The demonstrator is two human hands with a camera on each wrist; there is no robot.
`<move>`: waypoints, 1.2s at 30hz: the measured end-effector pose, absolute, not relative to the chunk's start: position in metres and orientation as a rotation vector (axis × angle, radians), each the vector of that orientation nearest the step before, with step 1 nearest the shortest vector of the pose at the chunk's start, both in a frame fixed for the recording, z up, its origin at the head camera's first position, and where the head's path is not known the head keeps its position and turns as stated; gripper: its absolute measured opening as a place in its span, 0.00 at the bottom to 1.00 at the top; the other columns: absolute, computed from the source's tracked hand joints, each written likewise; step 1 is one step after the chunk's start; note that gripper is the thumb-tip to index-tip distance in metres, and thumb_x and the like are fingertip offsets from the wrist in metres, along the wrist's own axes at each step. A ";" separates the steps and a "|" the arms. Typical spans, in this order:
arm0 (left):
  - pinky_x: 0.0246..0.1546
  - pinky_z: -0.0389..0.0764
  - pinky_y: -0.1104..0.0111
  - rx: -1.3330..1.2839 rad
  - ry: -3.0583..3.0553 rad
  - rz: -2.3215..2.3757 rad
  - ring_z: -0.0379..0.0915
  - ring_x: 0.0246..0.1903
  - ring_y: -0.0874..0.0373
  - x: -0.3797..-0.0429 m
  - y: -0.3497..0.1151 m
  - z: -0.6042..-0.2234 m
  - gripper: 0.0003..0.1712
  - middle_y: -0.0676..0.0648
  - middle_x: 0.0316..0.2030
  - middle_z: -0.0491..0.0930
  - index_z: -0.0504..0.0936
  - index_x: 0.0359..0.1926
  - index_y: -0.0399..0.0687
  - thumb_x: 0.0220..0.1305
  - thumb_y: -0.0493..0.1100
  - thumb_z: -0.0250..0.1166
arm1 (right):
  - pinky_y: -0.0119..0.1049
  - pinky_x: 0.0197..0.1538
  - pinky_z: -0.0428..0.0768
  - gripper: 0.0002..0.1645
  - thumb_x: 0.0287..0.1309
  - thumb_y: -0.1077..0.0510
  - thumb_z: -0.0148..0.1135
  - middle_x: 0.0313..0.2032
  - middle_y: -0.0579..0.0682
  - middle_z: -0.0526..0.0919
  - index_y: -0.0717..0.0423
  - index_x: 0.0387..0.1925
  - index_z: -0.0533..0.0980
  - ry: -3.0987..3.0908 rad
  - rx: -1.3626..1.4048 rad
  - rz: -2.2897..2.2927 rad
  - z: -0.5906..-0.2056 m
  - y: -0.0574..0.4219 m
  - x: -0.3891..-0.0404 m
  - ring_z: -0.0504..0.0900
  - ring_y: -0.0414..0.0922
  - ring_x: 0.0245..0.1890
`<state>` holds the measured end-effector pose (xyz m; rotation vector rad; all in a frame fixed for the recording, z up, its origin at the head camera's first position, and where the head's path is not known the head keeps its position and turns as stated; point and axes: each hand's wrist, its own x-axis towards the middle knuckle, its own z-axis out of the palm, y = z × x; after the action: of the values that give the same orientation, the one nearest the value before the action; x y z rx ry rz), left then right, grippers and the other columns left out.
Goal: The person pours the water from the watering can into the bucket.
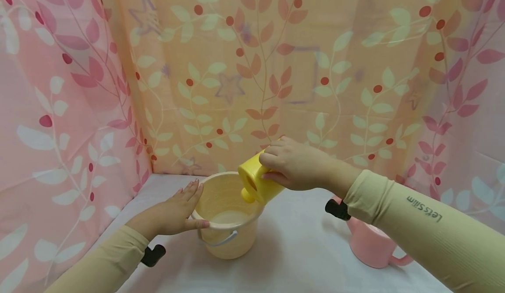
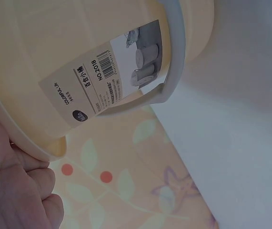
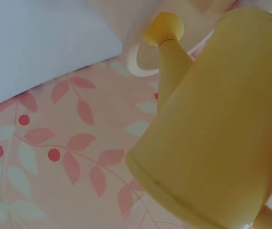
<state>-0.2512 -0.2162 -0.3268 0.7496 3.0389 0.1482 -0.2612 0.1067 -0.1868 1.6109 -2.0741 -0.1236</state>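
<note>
A cream plastic bucket (image 1: 232, 245) stands upright on the table, its grey handle (image 1: 224, 239) hanging down at the front. My left hand (image 1: 173, 212) rests on the bucket's left rim with fingers extended and the thumb along the front rim. The left wrist view shows a printed label (image 2: 102, 71) on the bucket's side. My right hand (image 1: 296, 164) grips a yellow watering can (image 1: 272, 191) and holds it tipped over the bucket's right side. In the right wrist view its rose (image 3: 166, 27) points to the bucket's mouth. The can's handle is mostly hidden by my fingers.
To the right, under my right forearm, stands a pink container (image 1: 371, 245) with a side handle, partly hidden by the sleeve. A white cloth (image 1: 307, 249) covers the table. Leaf-patterned curtains (image 1: 260, 65) hang close behind and on both sides.
</note>
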 end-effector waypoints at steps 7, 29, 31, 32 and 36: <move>0.65 0.45 0.48 0.749 3.042 0.153 0.33 0.69 0.41 -0.251 -0.216 -0.327 0.66 0.34 0.69 0.40 0.43 0.69 0.32 0.47 0.80 0.45 | 0.33 0.36 0.63 0.14 0.57 0.51 0.60 0.27 0.41 0.70 0.51 0.27 0.65 -2.076 1.594 -0.082 -0.184 0.109 -0.259 0.68 0.40 0.31; 0.65 0.44 0.47 0.756 3.050 0.166 0.32 0.69 0.41 -0.249 -0.218 -0.327 0.66 0.34 0.69 0.39 0.42 0.69 0.32 0.48 0.81 0.44 | 0.32 0.30 0.68 0.11 0.55 0.53 0.62 0.23 0.41 0.67 0.51 0.28 0.68 -2.156 1.355 0.321 -0.209 0.135 -0.266 0.65 0.39 0.27; 0.65 0.44 0.47 0.750 3.050 0.158 0.31 0.69 0.42 -0.250 -0.218 -0.328 0.66 0.34 0.69 0.38 0.42 0.69 0.33 0.48 0.81 0.44 | 0.31 0.29 0.68 0.10 0.54 0.56 0.63 0.24 0.41 0.67 0.52 0.27 0.69 -2.172 1.316 0.414 -0.213 0.139 -0.267 0.65 0.38 0.26; 0.65 0.44 0.48 0.746 3.050 0.156 0.31 0.69 0.42 -0.250 -0.218 -0.328 0.66 0.35 0.69 0.38 0.42 0.69 0.33 0.48 0.81 0.43 | 0.31 0.28 0.69 0.09 0.54 0.57 0.63 0.24 0.41 0.68 0.52 0.28 0.69 -2.176 1.297 0.463 -0.215 0.141 -0.267 0.65 0.38 0.26; 0.65 0.44 0.47 0.749 3.054 0.170 0.31 0.69 0.42 -0.250 -0.218 -0.328 0.66 0.35 0.69 0.38 0.42 0.69 0.33 0.47 0.81 0.44 | 0.31 0.28 0.71 0.08 0.53 0.61 0.63 0.24 0.42 0.69 0.53 0.28 0.70 -2.189 1.230 0.614 -0.222 0.149 -0.270 0.67 0.37 0.26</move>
<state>-0.2503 -0.2180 -0.3284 0.7487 3.0538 0.1700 -0.2696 0.1491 -0.2218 1.2303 -2.1887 0.6145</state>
